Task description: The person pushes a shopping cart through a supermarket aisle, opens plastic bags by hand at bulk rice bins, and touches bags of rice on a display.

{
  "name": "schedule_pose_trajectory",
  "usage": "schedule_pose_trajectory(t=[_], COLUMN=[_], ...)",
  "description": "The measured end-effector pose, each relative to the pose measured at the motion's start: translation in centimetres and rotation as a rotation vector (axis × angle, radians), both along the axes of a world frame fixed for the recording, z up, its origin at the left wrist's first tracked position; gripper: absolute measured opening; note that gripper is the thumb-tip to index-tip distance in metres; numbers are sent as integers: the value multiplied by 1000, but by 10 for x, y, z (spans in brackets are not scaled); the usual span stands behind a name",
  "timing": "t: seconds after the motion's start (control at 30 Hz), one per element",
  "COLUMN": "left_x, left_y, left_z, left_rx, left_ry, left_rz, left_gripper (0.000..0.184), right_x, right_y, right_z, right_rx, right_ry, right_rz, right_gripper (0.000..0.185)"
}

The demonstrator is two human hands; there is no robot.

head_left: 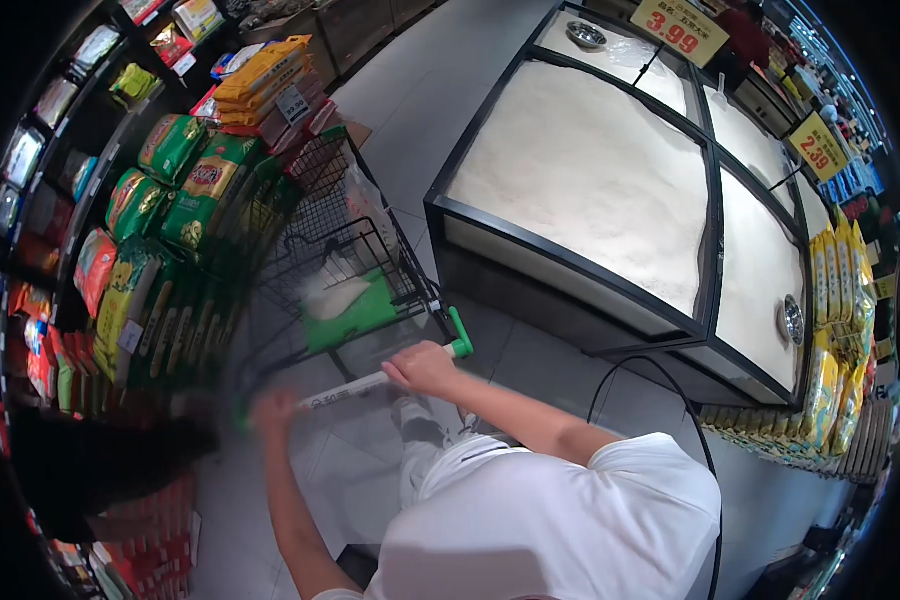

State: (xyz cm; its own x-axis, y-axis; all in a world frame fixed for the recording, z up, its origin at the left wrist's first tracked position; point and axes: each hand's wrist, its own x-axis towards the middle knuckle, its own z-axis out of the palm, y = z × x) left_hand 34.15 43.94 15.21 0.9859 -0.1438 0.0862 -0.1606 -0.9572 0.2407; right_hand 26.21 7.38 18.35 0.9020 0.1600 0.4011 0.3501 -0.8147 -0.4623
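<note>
A shopping cart (320, 235) stands in front of me, with a white handle bar (345, 392) and green ends. My right hand (425, 368) is closed round the bar near its right green end. At the other end, my left hand (275, 410) is closed on the bar, though the view is blurred there. Inside the wire basket lies a whitish plastic bag (332, 297) on a green panel (370, 310); its contents are hard to make out. Another clear bag (365, 200) hangs at the cart's right side.
To the right stands a black-framed bin of white grain (580, 170), with price signs (680, 28) and a metal bowl (790, 320). Green rice bags (205, 195) and shelves line the left. Yellow packs (838, 280) are stacked at far right. Grey floor tiles (410, 95) run ahead.
</note>
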Motion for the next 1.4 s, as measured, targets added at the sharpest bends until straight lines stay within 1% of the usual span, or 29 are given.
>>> schedule_pose_trajectory(t=[0.07, 0.17, 0.27, 0.37, 0.47, 0.53, 0.57, 0.67, 0.7, 0.87, 1.0, 1.1, 1.2, 1.23, 1.27, 1.37, 1.4], left_x=[41, 93, 155, 211, 271, 306, 323, 377, 397, 474, 538, 591, 639, 644, 659, 691, 706], left_y=[11, 14, 17, 6, -7, -18, -24, -44, -50, -92, -125, -153, -182, -196, -208, -235, -242], left_z=[-12, -15, -29, -22, -8, -2, -2, -8, -11, -1, -9, -11, -9, 7, 11, 15, 12], left_rx=[45, 41, 63, 13, 75, 86, 91, -15, 34, 9, 26, 114, 77, 31, 29, -4, 3], left_ry=[-2, 2, -25, -35, 156, 122, 107, 12, 19, -42, -71, -5, 61, 114, 100, 66, 56], left_rz=[-48, -94, -142, -202, -216, -257, -276, -361, -374, -484, -542, -545, -534, -545, -568, -645, -637], left_gripper=[37, 37, 37, 36, 45, 45, 45, 37, 38, 38, 38, 39, 48, 46, 46, 41, 41], right_x=[23, 55, 92, 131, 171, 198, 213, 248, 261, 322, 369, 406, 447, 458, 467, 498, 508], right_y=[4, 10, 17, 22, 27, 27, 26, 21, 18, -3, -21, -40, -54, -60, -66, -81, -89], right_z=[0, -1, -4, -5, 1, 1, -2, -2, -3, -7, -12, -18, -25, -24, -24, -26, -24], right_rx=[-13, -30, -11, -5, -35, -66, -81, -107, -103, -101, -124, -123, -143, -136, -129, -113, -112], right_ry=[5, 30, 6, -11, -13, -17, -18, -4, -13, -61, -78, -109, -133, -139, -139, -91, -82], right_rz=[-27, -77, -140, -212, -301, -356, -377, -441, -463, -550, -615, -654, -698, -708, -719, -716, -728], right_gripper=[36, 34, 34, 35, 35, 35, 35, 35, 35, 36, 35, 33, 33, 32, 32, 31, 31])
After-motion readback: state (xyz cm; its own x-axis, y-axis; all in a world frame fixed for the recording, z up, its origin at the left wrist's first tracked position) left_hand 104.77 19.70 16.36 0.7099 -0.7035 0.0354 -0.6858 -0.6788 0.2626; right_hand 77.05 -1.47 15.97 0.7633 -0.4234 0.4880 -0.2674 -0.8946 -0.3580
